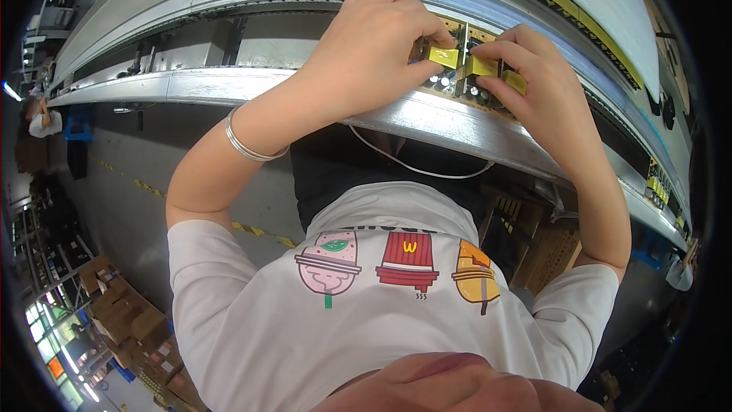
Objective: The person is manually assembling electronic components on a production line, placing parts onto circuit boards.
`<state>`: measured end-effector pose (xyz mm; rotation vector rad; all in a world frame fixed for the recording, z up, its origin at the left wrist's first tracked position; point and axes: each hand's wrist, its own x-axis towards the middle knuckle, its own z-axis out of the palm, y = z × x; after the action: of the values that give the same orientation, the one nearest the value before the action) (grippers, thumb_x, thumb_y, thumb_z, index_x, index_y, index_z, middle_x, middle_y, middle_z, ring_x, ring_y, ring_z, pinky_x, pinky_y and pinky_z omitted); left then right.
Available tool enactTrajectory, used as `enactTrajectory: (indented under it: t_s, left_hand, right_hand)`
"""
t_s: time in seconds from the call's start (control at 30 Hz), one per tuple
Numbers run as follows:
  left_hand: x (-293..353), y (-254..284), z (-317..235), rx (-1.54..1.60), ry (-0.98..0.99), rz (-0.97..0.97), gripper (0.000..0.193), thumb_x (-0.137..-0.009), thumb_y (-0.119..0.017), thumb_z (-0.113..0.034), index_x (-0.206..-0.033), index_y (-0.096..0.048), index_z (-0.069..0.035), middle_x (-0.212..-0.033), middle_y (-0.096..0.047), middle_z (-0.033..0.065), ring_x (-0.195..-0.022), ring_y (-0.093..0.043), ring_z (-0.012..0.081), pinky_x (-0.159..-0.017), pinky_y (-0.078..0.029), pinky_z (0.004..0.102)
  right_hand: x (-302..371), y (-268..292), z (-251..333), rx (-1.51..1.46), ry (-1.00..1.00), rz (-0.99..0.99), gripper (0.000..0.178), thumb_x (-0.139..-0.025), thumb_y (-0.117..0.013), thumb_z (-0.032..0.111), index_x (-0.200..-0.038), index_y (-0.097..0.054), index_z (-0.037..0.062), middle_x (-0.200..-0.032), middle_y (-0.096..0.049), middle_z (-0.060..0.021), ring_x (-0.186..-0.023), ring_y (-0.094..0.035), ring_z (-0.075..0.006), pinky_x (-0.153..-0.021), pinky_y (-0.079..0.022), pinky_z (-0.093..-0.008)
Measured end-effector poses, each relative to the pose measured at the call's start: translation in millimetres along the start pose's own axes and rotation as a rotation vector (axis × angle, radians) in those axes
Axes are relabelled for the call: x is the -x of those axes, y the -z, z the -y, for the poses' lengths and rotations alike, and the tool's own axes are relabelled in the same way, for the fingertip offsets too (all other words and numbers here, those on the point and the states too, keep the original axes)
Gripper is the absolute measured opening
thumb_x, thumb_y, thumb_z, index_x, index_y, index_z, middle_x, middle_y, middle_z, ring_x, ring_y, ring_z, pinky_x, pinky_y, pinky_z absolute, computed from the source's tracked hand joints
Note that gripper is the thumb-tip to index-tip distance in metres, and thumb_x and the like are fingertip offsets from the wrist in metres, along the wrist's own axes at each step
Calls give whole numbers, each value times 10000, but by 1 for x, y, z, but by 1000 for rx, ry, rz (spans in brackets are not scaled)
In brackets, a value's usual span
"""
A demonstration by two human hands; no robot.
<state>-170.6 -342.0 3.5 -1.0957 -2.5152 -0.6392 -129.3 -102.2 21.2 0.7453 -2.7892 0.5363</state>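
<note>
In the head view, the two hands work side by side over brown circuit boards (480,33) set between the metal rails of a conveyor line (183,85). A pale upright divider (462,61) parts the left board from the right one. The left hand (374,49) reaches in from the left, thumb on the near side and forefinger on the far side, pinching the left yellow block (443,56) over the left board. The right hand (537,69) comes from the right with thumb and forefinger bent around the right yellow block (483,66), apparently gripping it; its own fingers cover part of the hold, so I cannot swear to full contact. A third yellow block (516,82) sits to the right, within the curve of that hand. Small round-topped parts (473,92) stand on the boards' near side.

The step in hand looks like seating or straightening the yellow blocks on the boards, one per hand. Whether they sit fully down is hidden. The next move, I judge, calls for keeping each block square to its board, pressing evenly without nudging the round-topped parts, then opening the fingers cleanly. Farther right along the line, more boards carry similar yellow blocks (657,187).
</note>
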Motion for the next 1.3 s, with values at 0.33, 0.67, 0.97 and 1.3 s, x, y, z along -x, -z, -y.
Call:
enactTrajectory:
  t_s: [0.33, 0.67, 0.97, 1.3]
  left_hand:
    - [-10, 4, -4, -55, 6, 95, 134, -832, -783, -204, -948, -778, -137, -995, -723, -11, -1013, -597, 201, -963, -430, 340]
    - [-20, -10, 5, 53, -72, 80, 122, -806, -784, -232, -877, -795, -134, -862, -726, -19, -918, -611, 218, -882, -440, 371]
    - [-30, -3, -10, -72, -164, 68, 122, -822, -775, -248, -858, -786, -131, -851, -722, -15, -910, -613, 215, -875, -450, 358]
    - [-74, 12, 27, 75, -51, -215, 149, -893, -752, -274, -889, -776, -127, -839, -705, -31, -823, -583, 155, -742, -459, 287]
  right_hand:
    - [5, 8, -6, 70, 27, 92, 246, -858, -745, 85, -1094, -725, 18, -1049, -630, -56, -912, -599, -225, -783, -483, -331]
    - [9, 14, -8, 32, 6, 99, 266, -848, -752, 93, -1099, -727, 9, -1056, -649, -65, -908, -602, -239, -789, -486, -337]
    - [8, 26, -13, -14, -7, 134, 272, -848, -756, 108, -1101, -728, 11, -1043, -654, -68, -893, -599, -229, -760, -480, -319]
    - [-125, 118, -124, 87, -433, -130, 414, -952, -653, 119, -1349, -633, 1, -1249, -680, -158, -1059, -644, -248, -931, -523, -309]
